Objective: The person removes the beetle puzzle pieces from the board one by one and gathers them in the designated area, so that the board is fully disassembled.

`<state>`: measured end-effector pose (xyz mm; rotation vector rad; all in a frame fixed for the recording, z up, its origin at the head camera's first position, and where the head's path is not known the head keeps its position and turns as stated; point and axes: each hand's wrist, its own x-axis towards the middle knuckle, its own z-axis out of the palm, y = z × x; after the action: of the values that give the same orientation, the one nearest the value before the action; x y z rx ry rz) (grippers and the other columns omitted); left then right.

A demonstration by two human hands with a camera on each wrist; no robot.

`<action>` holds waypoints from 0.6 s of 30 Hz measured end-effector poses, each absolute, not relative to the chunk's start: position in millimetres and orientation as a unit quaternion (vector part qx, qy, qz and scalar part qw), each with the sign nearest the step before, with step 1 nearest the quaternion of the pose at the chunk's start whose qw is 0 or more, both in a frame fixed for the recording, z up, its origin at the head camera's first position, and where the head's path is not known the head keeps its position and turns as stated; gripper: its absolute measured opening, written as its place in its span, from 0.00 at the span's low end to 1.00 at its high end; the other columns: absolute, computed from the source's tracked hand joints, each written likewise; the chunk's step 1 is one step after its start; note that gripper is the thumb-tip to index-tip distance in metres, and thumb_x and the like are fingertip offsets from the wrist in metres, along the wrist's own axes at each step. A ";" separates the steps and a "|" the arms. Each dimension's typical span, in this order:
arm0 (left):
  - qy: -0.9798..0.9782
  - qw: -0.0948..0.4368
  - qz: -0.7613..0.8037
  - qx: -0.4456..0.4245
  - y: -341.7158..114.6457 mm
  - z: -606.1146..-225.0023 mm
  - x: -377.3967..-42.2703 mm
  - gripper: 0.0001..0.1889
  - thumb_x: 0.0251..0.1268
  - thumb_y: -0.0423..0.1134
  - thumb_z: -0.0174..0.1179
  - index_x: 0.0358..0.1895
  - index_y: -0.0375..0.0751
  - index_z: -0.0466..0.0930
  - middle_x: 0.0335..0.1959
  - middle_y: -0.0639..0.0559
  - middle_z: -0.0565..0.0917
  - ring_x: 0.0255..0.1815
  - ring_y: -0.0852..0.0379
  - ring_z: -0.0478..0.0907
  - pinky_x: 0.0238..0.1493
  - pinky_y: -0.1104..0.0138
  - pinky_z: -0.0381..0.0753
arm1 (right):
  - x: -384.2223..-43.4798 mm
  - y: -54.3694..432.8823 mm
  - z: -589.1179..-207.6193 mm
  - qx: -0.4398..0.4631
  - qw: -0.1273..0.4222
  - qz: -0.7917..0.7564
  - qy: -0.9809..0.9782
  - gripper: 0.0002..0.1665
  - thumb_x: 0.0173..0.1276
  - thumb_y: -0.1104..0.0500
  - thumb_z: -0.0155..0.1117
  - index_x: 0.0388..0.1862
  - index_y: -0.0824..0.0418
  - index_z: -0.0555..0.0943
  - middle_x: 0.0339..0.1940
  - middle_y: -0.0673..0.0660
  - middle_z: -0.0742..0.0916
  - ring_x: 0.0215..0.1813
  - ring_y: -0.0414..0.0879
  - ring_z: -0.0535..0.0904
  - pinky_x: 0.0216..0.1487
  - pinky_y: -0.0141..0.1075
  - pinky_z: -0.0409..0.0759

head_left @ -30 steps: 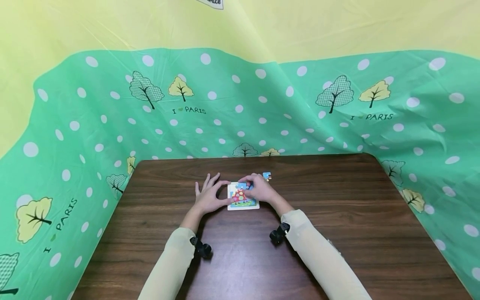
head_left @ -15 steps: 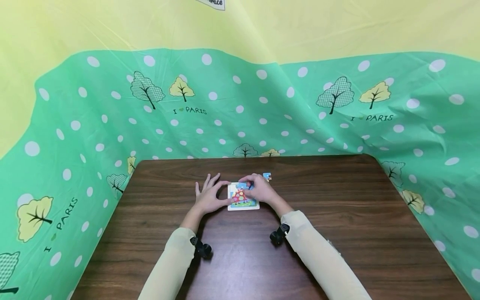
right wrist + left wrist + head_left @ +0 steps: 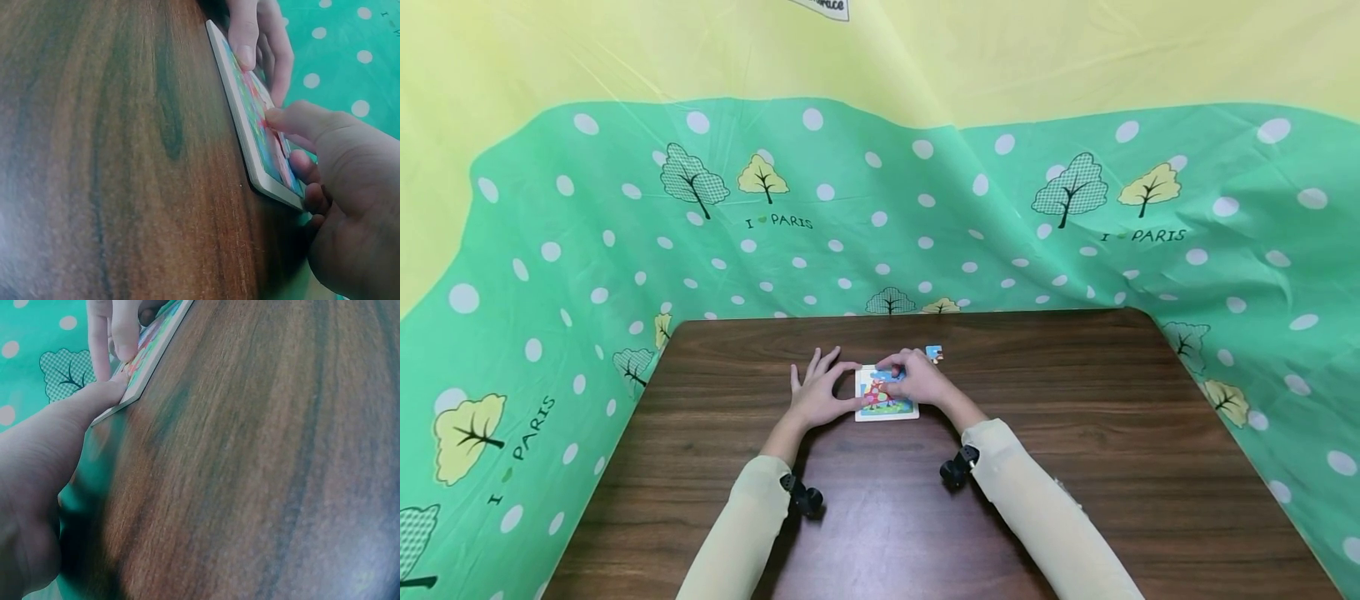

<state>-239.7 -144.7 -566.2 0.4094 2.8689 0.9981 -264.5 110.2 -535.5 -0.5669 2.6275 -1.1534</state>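
A small square jigsaw puzzle (image 3: 887, 408) in a pale frame, with a red and blue-green picture, lies on the table. My left hand (image 3: 816, 400) holds its left side with thumb and index finger, the other fingers spread away. From the right, my right hand (image 3: 923, 379) reaches over the puzzle, its thumb and index finger pinching a puzzle piece at the upper part, mostly hidden under the fingers. In the right wrist view the right thumb (image 3: 281, 119) presses on the picture. The left thumb (image 3: 115, 390) rests on the puzzle's edge in the left wrist view.
One loose puzzle piece (image 3: 934, 352), blue with some other colours, lies behind the right hand. The dark wooden table (image 3: 880, 517) ends at a green and yellow patterned cloth (image 3: 880, 167) at the back and sides.
The blue piece under my right fingers has shifted and now shows less, more of the picture appearing level. My right thumb and index finger have moved slightly left; the left hand stays put.
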 end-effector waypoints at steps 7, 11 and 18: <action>0.936 0.036 0.323 0.135 -144.5 -565.4 -238.2 0.36 0.64 0.69 0.73 0.74 0.65 0.81 0.95 0.45 0.59 0.99 0.31 0.39 0.86 0.19 0.24 | -263.6 109.6 -535.0 -0.193 0.105 -0.394 0.893 0.17 0.72 0.59 0.81 0.58 0.60 0.93 0.43 0.57 0.84 0.49 0.47 0.74 0.53 0.38 0.71; 0.936 0.034 0.321 0.137 -144.4 -563.4 -238.0 0.36 0.64 0.71 0.73 0.74 0.66 0.81 0.95 0.44 0.60 0.98 0.30 0.40 0.86 0.19 0.25 | -264.1 109.8 -534.3 -0.189 0.107 -0.393 0.893 0.18 0.72 0.60 0.81 0.60 0.60 0.92 0.43 0.56 0.84 0.49 0.47 0.75 0.53 0.39 0.72; 0.938 0.036 0.318 0.135 -144.6 -565.3 -239.4 0.37 0.63 0.71 0.73 0.74 0.66 0.80 0.95 0.45 0.59 0.98 0.31 0.40 0.86 0.19 0.26 | -264.8 110.4 -532.8 -0.189 0.112 -0.387 0.896 0.19 0.73 0.57 0.82 0.60 0.59 0.93 0.46 0.58 0.85 0.51 0.48 0.77 0.54 0.39 0.73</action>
<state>-239.4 -144.6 -565.3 0.4140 2.8802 0.9751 -264.8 110.4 -532.8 -0.5533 2.6284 -1.1363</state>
